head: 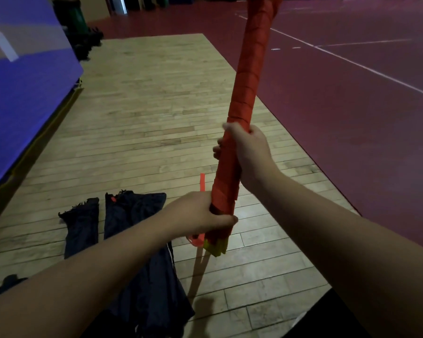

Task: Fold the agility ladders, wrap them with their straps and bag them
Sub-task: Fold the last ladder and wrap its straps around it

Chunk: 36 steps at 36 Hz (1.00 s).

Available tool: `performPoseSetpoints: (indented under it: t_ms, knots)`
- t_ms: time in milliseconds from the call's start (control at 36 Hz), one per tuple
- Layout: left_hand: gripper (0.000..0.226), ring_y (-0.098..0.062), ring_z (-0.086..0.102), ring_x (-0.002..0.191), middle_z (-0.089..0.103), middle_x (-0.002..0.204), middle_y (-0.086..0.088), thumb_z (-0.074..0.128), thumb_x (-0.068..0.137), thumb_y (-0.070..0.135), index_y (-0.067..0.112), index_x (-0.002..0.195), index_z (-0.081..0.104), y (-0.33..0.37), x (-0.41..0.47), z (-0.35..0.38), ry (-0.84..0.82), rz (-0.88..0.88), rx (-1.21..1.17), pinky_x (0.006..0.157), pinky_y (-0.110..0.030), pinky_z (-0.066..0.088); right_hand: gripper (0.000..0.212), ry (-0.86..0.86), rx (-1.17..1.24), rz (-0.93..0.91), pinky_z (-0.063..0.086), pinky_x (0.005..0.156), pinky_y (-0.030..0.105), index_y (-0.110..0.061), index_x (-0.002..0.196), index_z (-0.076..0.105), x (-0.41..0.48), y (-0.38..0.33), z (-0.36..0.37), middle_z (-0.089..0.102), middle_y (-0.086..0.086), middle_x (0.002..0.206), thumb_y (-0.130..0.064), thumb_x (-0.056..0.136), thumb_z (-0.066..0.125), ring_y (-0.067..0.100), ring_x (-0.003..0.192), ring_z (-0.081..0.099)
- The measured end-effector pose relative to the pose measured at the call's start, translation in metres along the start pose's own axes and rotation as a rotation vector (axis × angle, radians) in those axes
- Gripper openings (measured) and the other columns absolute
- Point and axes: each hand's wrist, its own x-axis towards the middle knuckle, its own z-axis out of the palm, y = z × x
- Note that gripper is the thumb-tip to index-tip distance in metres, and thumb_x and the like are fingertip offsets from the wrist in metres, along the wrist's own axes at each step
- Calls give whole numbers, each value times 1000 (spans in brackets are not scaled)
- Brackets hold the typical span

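Gripping the wrapped ladder bundle (248, 93), both hands (249, 152) hold it upright.

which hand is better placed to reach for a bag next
Left, probably. The left hand grips the wrapped ladder bundle near its lower end, on the side where the dark bags lie on the floor. The right hand grips nearer the middle, so it could likely hold the bundle alone.

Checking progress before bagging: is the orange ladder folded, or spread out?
Folded: the orange strap-wound ladder bundle is one tight stick, gripped low by the left hand and higher by the right hand.
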Motion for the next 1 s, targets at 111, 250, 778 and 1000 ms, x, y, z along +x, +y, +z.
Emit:
performPoseSetpoints:
  t_ms: [111, 250, 778, 1000]
  knots:
    - [46, -14, 64, 70, 70, 87, -11, 72, 81, 59, 18, 98, 61, 0, -8, -24, -283, 186, -314, 68, -28, 56, 32, -366, 287, 189, 53, 59, 29, -13, 107, 47, -3, -24, -11, 61, 8, 79, -40, 95, 59, 18, 60, 59]
    - [52, -21, 66, 72, 70, 84, -13, 70, 74, 54, 10, 102, 63, 2, -15, -22, -460, 221, -430, 75, -35, 56, 36, -541, 277, 364, 52, 57, 27, -14, 88, 56, -8, -22, -14, 59, 4, 73, -50, 85, 56, 15, 56, 58]
    - [60, -8, 64, 93, 63, 105, 12, 77, 75, 57, 32, 119, 46, 17, -12, 3, 22, -2, -96, 76, -25, 56, 31, 89, -201, -27, 61, 64, 39, -3, 105, 59, 2, 10, 2, 70, 21, 82, -28, 93, 73, 29, 64, 72]
    - [60, -7, 70, 88, 73, 95, 11, 87, 65, 51, 29, 111, 56, 7, -16, -32, -340, 214, -695, 78, -22, 57, 52, -138, 338, 314, 59, 68, 38, -1, 103, 58, -4, -17, -5, 68, 24, 90, -52, 96, 57, 31, 71, 68]
